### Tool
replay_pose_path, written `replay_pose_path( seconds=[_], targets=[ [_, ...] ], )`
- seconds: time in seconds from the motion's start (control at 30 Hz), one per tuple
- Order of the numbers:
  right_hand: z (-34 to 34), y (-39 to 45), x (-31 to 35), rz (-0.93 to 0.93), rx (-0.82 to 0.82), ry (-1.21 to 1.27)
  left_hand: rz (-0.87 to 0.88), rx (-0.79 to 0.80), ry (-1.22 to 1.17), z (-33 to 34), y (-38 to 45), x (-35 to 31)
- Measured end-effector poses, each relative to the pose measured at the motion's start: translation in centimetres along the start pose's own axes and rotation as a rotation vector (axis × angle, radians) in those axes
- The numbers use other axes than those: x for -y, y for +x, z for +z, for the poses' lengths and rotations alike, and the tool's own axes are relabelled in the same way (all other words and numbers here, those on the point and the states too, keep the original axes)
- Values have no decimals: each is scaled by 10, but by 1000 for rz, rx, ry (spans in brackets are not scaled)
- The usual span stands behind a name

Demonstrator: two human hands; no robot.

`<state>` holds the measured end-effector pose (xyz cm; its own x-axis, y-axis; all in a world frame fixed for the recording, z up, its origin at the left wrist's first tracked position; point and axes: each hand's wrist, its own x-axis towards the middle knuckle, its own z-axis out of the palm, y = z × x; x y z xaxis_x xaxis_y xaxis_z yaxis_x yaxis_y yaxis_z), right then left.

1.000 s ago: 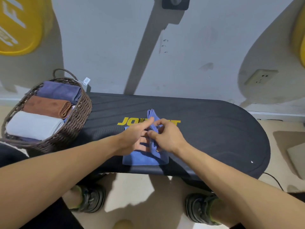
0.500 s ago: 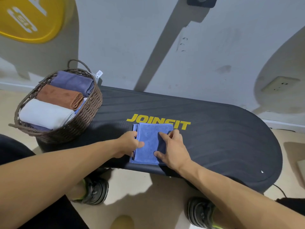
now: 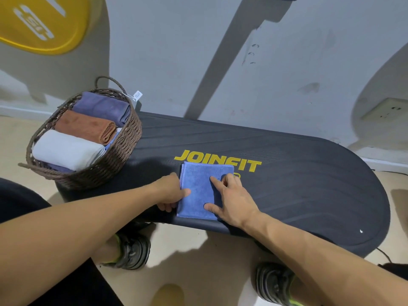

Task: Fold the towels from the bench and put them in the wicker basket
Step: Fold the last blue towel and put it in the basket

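Head view: looks down on a dark bench (image 3: 298, 184) lettered JOINFIT in yellow, set against a grey wall (image 3: 176, 51). Blue towel (image 3: 199, 191) folded to a flat rectangle, lying at the near edge of the bench, just below the lettering and covering the bottom of a few letters. Left hand (image 3: 170, 193) at the towel's left edge, thumb on top of the cloth, other fingers curled at or under the edge, pinching it. Right hand (image 3: 231, 199) resting on the towel's right part, index finger and thumb stretched out and pressing flat on the cloth, remaining fingers bent at the far right corner; grasping nothing that can be seen.

Wicker basket (image 3: 123, 151) on the left end of the bench, well apart from the blue towel. Holds 3 folded towels side by side: purple towel (image 3: 103, 106) farthest, brown towel (image 3: 86, 125) in the middle, white towel (image 3: 66, 149) nearest. More blue cloth peeking out beneath them. White tag (image 3: 137, 96) hanging at the basket's far handle.

2 dark shoes on the pale floor under the near edge of the bench: left shoe (image 3: 132, 252), right shoe (image 3: 273, 281). Yellow disc (image 3: 42, 21) at the top left against the wall. Wall socket (image 3: 384, 111) at the far right.
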<state>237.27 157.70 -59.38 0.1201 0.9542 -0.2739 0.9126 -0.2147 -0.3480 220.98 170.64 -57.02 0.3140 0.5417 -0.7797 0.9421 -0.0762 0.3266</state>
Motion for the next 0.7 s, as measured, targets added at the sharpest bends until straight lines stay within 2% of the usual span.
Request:
replay_pose_path(
  seconds=[0.13,0.33,0.5,0.57,0.63,0.7],
  targets=[
    [0,3,2,24,29,-35,66,-116,130,5,-2,-3],
    [0,8,3,48,59,-17,86,-204,62,20,-9,-5],
    [-2,7,5,58,87,4,102,-204,-39,30,-11,-17],
    [-11,9,7,76,145,43,106,-206,-103,29,-15,-22],
    [-27,13,7,102,242,96,180,-193,-155,20,-22,-28],
    [-51,16,6,132,232,203,306,-231,-122,6,-32,-34]
  ],
)
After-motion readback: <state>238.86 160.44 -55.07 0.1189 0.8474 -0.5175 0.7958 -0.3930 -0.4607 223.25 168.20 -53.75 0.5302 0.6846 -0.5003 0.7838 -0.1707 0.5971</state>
